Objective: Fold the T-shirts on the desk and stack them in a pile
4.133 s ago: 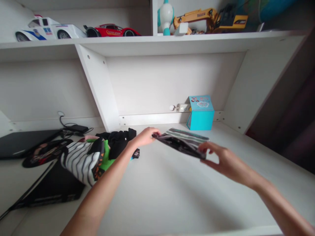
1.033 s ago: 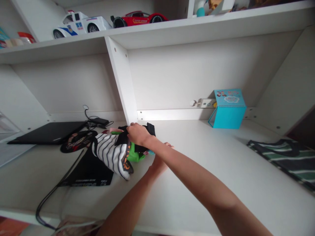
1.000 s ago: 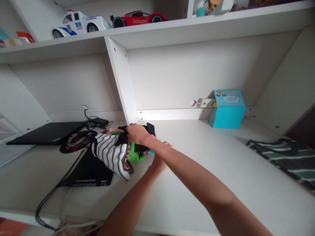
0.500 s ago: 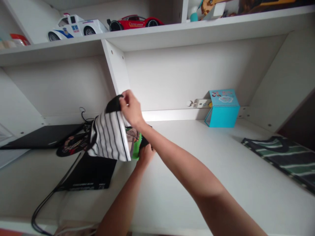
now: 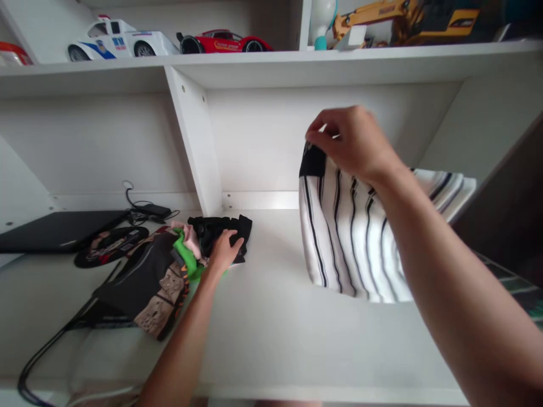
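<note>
My right hand (image 5: 348, 135), raised over the desk, pinches the black upper corner of a white shirt with black stripes (image 5: 343, 237). The shirt hangs down, and part of it spreads out to the right behind my forearm. On the left, my left hand (image 5: 227, 249) rests with fingers apart on a crumpled black garment (image 5: 244, 226) in a pile of clothes. Bright green cloth (image 5: 184, 246), pink cloth (image 5: 193, 240) and a dark grey shirt with a brown print (image 5: 139, 288) lie in the same pile.
A closed black laptop (image 5: 59, 229), a power adapter (image 5: 155, 210) and cables are at the left. A green-striped folded garment (image 5: 520, 285) lies far right, partly hidden by my arm. The shelf (image 5: 254, 61) above holds a white toy truck (image 5: 123, 42), red toy car (image 5: 224, 42) and yellow toy excavator (image 5: 382, 14).
My right hand has carried the striped shirt off the pile to the right, uncovering the clothes beneath. My left hand has moved slightly left and its fingers are apart. The blue box is now hidden.
</note>
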### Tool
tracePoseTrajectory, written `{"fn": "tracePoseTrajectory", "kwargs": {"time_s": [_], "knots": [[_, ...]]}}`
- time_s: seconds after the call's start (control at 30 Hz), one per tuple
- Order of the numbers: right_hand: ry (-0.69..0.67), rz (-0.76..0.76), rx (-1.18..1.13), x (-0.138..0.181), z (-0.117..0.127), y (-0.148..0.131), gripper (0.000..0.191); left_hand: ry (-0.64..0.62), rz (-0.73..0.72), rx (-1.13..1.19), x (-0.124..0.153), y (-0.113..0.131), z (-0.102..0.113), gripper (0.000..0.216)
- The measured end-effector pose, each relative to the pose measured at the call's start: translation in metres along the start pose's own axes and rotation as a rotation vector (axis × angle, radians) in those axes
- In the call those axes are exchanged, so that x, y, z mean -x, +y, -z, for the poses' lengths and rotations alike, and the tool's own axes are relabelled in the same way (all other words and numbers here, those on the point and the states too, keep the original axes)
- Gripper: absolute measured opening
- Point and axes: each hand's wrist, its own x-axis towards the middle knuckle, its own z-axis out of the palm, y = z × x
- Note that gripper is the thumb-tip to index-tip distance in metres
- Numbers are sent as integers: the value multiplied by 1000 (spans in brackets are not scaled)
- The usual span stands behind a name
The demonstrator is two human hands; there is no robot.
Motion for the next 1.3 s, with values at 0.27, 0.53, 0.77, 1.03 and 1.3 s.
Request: {"fn": "tracePoseTrajectory", "kwargs": {"time_s": [0.27,0.53,0.77,1.03,1.3], "knots": [[-603,-11,-273,41,-46,51,31,-53,-236,343,8,78,-7,30],[-1107,-299,-54,147,-39,117,24,-487,-685,85,26,124,-41,44],[-1036,-467,-31,227,-56,116,41,-719,-1037,-242,29,168,-96,54],[-974,-506,-93,244,-33,106,19,-655,-910,-562,10,168,-99,21],[-705,-325,-318,210,35,62,39,-600,-1175,-254,21,183,-39,31]]}}
